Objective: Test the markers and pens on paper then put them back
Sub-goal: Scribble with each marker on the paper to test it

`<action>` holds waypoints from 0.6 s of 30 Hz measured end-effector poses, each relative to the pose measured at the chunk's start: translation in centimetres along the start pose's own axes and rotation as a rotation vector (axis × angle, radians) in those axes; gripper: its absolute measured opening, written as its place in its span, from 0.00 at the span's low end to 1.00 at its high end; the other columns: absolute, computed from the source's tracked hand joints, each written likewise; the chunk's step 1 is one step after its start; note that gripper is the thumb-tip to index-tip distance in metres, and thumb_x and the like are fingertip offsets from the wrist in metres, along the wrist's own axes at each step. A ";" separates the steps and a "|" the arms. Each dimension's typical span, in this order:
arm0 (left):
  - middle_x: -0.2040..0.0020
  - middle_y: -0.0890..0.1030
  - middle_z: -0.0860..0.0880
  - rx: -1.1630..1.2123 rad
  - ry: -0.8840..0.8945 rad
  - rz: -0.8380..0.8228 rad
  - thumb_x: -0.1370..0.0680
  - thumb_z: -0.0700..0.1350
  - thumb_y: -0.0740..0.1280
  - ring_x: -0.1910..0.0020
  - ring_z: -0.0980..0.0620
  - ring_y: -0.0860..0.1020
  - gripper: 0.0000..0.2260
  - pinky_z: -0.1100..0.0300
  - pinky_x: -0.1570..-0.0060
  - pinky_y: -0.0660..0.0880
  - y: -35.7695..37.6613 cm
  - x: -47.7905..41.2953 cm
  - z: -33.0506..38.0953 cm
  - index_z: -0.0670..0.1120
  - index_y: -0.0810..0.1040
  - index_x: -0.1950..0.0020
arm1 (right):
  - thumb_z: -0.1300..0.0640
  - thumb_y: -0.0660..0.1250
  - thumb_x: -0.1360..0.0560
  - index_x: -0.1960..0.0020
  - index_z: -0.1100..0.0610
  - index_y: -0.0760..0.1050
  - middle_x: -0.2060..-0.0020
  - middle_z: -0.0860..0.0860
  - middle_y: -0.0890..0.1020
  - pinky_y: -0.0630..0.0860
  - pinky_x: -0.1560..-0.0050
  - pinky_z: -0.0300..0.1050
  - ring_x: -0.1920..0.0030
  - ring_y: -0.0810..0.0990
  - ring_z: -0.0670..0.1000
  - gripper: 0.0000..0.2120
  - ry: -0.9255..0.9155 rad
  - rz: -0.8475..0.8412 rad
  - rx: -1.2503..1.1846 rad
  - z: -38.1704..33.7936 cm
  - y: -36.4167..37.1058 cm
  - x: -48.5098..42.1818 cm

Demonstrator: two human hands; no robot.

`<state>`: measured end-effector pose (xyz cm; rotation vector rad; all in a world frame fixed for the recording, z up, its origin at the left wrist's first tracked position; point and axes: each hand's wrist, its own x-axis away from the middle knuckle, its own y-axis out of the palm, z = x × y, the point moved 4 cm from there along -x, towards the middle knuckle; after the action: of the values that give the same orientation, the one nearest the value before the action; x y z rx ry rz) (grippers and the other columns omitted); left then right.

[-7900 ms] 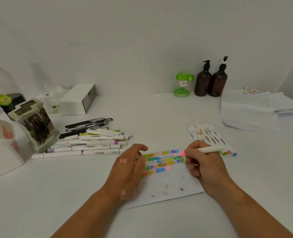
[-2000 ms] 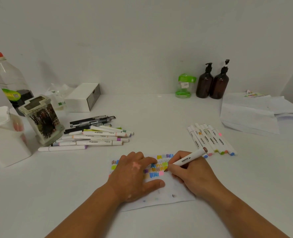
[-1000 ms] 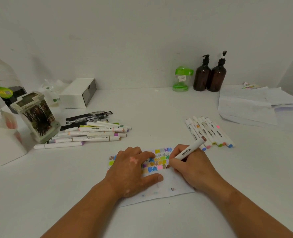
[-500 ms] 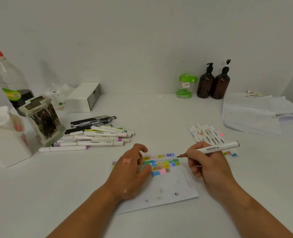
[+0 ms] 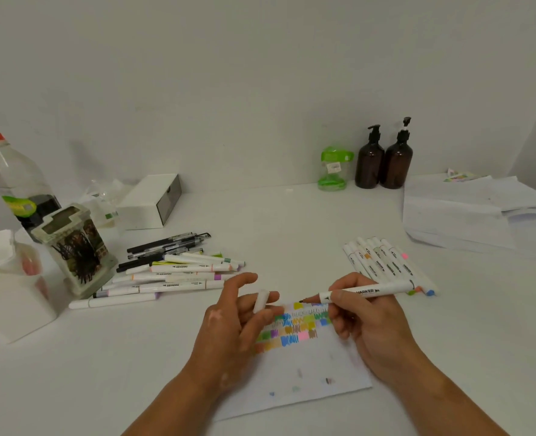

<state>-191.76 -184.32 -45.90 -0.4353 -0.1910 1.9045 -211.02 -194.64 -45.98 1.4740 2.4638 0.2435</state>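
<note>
A white sheet of paper (image 5: 307, 372) with rows of coloured scribbles lies in front of me. My right hand (image 5: 367, 322) holds an uncapped white marker (image 5: 367, 292) level above the paper, its brown tip pointing left. My left hand (image 5: 232, 325) is raised over the paper's left side and holds the white marker cap (image 5: 260, 301) between its fingers, a short gap from the tip. A pile of white markers and black pens (image 5: 172, 272) lies to the left. A neat row of markers (image 5: 383, 262) lies to the right, just behind my right hand.
On the left stand a white container (image 5: 5, 287), a clear holder with dark contents (image 5: 78, 250), a plastic bottle (image 5: 15, 184) and a white box (image 5: 150, 201). A green jar (image 5: 334, 168) and two brown pump bottles (image 5: 384, 160) stand by the wall. Loose paper sheets (image 5: 467, 212) lie far right.
My right hand lifted the marker off the scribbles and turned it level. My left hand rose from the paper with the cap between its fingers.
</note>
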 end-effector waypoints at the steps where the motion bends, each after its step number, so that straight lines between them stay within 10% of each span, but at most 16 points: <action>1: 0.48 0.85 0.62 -0.022 0.002 -0.012 0.21 0.46 0.68 0.49 0.62 0.83 0.14 0.70 0.56 0.78 0.1 0.0 0.0 0.53 0.69 0.38 | 0.53 0.75 0.36 0.61 0.57 0.80 0.70 0.59 0.79 0.71 0.75 0.42 0.73 0.74 0.52 0.09 -0.003 -0.004 0.003 0.0 0.0 0.0; 18: 0.57 0.82 0.56 -0.271 0.233 -0.029 0.24 0.57 0.65 0.54 0.54 0.81 0.08 0.65 0.59 0.79 0.1 0.6 0.8 0.65 0.78 0.46 | 0.48 0.76 0.31 0.51 0.50 0.85 0.68 0.52 0.82 0.74 0.70 0.40 0.69 0.77 0.48 0.11 -0.043 -0.169 0.314 -0.1 1.6 1.1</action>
<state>-192.33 -183.76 -45.31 -0.8279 -0.3006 1.7887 -210.15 -192.91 -45.61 1.3508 2.6638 -0.2160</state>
